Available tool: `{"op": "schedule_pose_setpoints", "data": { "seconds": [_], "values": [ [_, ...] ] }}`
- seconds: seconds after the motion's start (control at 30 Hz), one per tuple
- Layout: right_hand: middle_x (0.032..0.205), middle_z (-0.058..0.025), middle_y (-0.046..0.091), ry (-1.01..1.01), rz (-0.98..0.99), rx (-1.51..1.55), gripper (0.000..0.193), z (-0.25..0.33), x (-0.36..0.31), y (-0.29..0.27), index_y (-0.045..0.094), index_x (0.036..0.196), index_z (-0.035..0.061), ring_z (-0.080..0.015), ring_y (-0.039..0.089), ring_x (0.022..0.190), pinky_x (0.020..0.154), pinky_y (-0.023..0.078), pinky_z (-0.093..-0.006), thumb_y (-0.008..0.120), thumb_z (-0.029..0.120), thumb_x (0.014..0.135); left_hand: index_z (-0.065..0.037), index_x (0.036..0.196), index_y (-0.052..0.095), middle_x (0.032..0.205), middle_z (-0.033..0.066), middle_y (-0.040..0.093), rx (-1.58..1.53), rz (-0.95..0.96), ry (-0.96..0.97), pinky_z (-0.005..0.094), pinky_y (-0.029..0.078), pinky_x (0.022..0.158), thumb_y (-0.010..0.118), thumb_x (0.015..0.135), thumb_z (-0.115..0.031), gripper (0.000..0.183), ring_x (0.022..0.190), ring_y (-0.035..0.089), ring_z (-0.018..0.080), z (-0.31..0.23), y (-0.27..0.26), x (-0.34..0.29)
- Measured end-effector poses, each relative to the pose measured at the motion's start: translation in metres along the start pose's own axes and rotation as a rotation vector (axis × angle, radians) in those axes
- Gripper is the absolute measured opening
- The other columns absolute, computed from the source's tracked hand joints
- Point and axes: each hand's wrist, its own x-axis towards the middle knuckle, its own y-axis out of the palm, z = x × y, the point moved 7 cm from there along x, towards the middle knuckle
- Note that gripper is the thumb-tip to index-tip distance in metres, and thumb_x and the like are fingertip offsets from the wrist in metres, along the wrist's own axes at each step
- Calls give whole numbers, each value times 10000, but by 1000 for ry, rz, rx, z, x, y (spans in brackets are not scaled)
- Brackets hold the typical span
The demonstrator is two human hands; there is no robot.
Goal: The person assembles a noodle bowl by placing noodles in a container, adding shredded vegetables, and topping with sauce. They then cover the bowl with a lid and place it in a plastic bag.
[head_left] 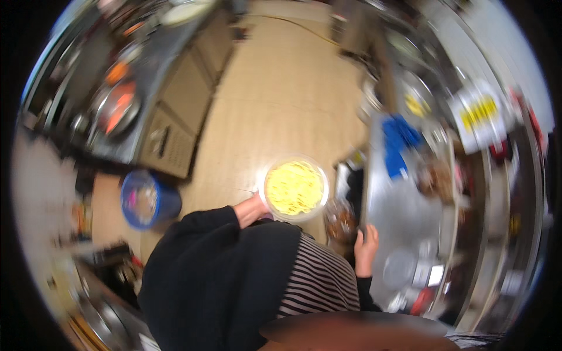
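A round, pale see-through tub full of yellow slices is held in front of my body. My left hand grips its left side near the rim; the fingers under the tub are hidden. To the right, my right hand is at the near edge of a steel worktop, apart from the tub. Its fingers look loosely stretched and nothing shows in them, though motion blurs them. Whether it touches the worktop edge I cannot tell.
Blue cloth or gloves and a bag of brown food lie on the right worktop. Another brown bag is beside its edge. A blue bin stands at left, below a counter with a steel bowl. Tan floor runs ahead.
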Motion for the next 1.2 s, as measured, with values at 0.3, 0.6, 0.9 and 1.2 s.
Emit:
{"op": "schedule_pose_setpoints", "data": {
  "seconds": [0.3,0.6,0.9,1.2],
  "values": [
    [1203,-179,529,281,858,1133,509,93,112,115,196,1412,10,-211,600,958,828,491,-301,366,256,999,-49,1198,570,1205,119,593,-145,11,252,397,473,927,446,921,-438,494,1037,604,244,-54,-9,44],
    [1164,-162,555,236,1367,1056,360,233,230,217,393,1267,-46,-230,628,898,730,546,-312,335,116,950,-48,1212,560,1226,106,582,-126,-135,488,379,467,931,430,922,-481,537,1051,597,219,-182,-46,61],
    [1103,-184,592,64,1578,985,390,361,363,343,401,1247,-63,-229,652,803,633,569,-304,320,44,881,-33,1081,590,943,97,659,95,-814,887,310,541,765,457,957,-337,354,850,641,168,-331,-98,-28],
    [1004,-213,628,2,1613,859,383,493,412,482,430,1222,-76,-244,674,723,567,577,-282,311,78,892,-10,981,595,859,71,636,439,-1931,1496,277,492,687,617,860,-157,192,754,605,159,-391,-152,-272]
  ]
}}
